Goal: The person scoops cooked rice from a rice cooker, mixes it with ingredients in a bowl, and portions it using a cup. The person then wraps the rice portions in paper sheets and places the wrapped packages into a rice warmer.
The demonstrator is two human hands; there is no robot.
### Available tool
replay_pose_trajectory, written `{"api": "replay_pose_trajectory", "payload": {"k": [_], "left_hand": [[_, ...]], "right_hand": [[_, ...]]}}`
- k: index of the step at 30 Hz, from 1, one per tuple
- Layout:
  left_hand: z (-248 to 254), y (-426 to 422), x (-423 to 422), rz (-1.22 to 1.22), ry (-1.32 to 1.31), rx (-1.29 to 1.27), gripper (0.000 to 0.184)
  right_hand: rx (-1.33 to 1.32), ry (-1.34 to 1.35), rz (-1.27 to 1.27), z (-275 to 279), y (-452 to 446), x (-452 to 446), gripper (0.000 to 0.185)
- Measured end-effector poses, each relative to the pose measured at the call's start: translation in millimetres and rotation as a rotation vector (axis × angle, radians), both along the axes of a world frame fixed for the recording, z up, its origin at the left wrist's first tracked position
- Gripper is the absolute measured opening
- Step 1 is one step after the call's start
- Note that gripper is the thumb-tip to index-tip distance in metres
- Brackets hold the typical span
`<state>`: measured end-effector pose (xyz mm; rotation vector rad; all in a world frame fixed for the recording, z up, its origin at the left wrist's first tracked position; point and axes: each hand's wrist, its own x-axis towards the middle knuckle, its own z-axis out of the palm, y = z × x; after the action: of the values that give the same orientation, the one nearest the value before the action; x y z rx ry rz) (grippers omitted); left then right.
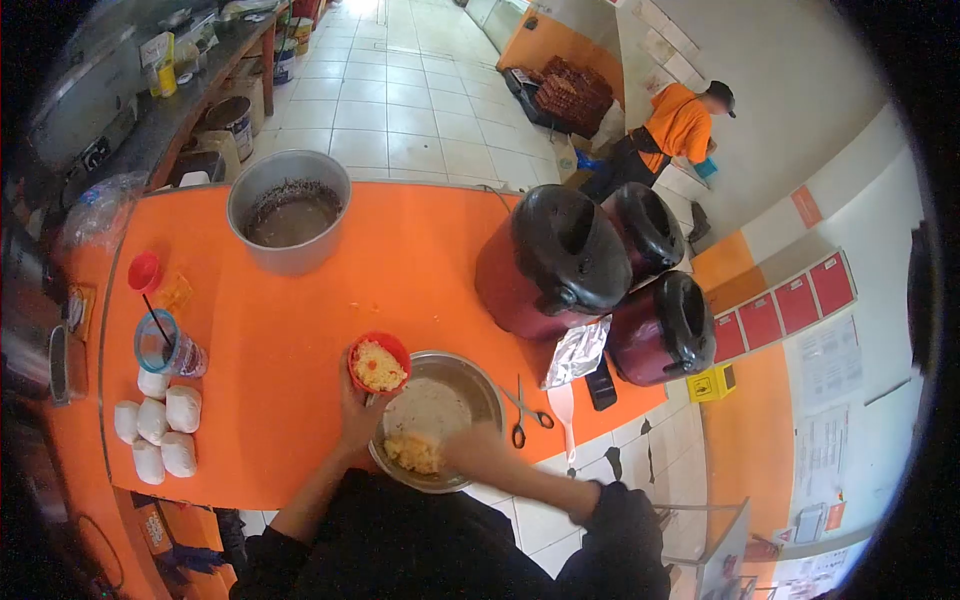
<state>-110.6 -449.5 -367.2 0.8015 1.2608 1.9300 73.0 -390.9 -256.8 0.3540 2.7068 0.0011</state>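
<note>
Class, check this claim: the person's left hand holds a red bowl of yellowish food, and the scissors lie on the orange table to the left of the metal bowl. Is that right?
Not quite: the head view shows the scissors to the right of the metal bowl. The left hand does hold a red bowl of yellowish food.

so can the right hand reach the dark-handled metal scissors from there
Probably yes: the right hand is over the round silver metal bowl, and the scissors lie just beside that bowl on the orange tabletop; only its rim seems in between.
</note>
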Motion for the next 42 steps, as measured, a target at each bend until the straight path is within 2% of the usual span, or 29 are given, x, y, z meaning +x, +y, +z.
{"api": "replay_pose_trajectory", "payload": {"k": [3,4,5,8,10,12,16,19,22,25,28,31,34,38,41,42], "left_hand": [[-13,-2,2,-0.06,-0.108,-0.013,0.09],[-18,-2,2,-0.083,-0.152,-0.021,0.09],[-9,-3,3,-0.069,-0.119,-0.006,0.091],[19,-4,11,-0.036,-0.067,0.018,0.092],[21,-4,16,-0.049,-0.088,0.007,0.093],[36,-4,22,-0.021,-0.106,0.008,0.093],[61,-9,39,-0.005,-0.05,-0.009,0.093],[76,-5,47,0.004,0.047,0.083,0.094],[67,1,53,-0.065,-0.145,0.127,0.094],[82,11,51,-0.015,-0.11,0.142,0.094],[75,19,37,0.073,-0.058,0.16,0.093],[39,21,14,0.069,-0.028,0.148,0.093],[29,16,2,0.051,-0.121,0.189,0.085],[12,6,-6,0.054,0.123,0.043,0.092],[31,-8,-7,-0.051,0.295,0.106,0.09],[32,-10,-5,-0.122,0.236,0.128,0.091]], "right_hand": [[-0.033,-0.113,-0.372,45,58,16,0.03],[-0.12,-0.058,-0.396,43,61,32,0.032],[-0.206,-0.003,-0.418,30,61,54,0.034],[-0.659,0.108,-0.688,-63,34,110,0.034],[-0.845,0.211,-0.925,-47,-8,95,0.033],[-0.881,0.329,-1.004,-40,-32,86,0.032],[-0.795,0.36,-1.021,-27,-44,58,0.035],[-0.764,0.347,-0.859,5,-32,39,0.035],[-0.725,0.354,-0.741,15,-10,28,0.035],[-0.768,0.386,-0.706,8,18,28,0.034],[-0.918,0.334,-0.816,9,28,28,0.034],[-1.024,0.486,-0.789,-24,36,48,0.031],[-1.109,0.553,-1.005,-5,26,53,0.03],[-0.988,0.648,-1.122,33,21,59,0.028],[-1.04,0.756,-1.19,49,18,61,0.029],[-1.042,0.808,-1.181,53,15,58,0.029]]}}
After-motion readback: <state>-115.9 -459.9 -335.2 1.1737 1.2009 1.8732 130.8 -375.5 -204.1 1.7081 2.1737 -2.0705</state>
